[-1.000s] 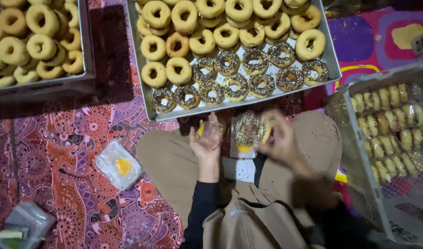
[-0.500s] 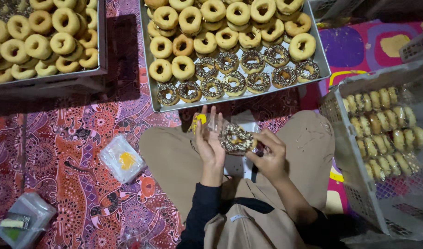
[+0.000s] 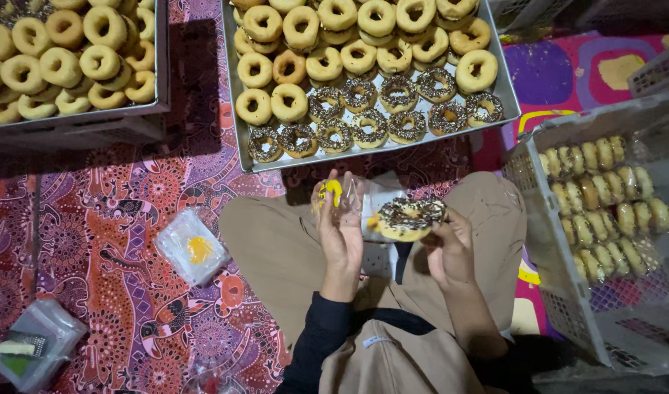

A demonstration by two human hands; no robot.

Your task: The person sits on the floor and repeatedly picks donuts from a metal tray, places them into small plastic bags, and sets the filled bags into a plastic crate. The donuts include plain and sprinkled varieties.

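Observation:
My right hand (image 3: 450,246) holds a ring doughnut (image 3: 407,217) topped with dark glaze and sprinkles, just above my lap. My left hand (image 3: 339,226) is raised beside it, fingers up, gripping a clear plastic bag (image 3: 343,195) with a yellow mark. The doughnut sits at the bag's mouth, touching it. I sit cross-legged in tan trousers on a patterned cloth. Straight ahead lies a metal tray (image 3: 241,124) with several plain doughnuts and a front row of sprinkled ones.
A second tray (image 3: 162,73) of plain doughnuts stands at the far left. A pale crate (image 3: 539,197) with several wrapped doughnuts stands on my right. A small stack of clear bags (image 3: 191,248) lies on the red patterned cloth (image 3: 93,219); another clear packet (image 3: 35,343) lies at bottom left.
The sprinkled doughnut has shifted right, out from behind the bag, and is now held clear in my right hand. My left hand stays raised with the bag.

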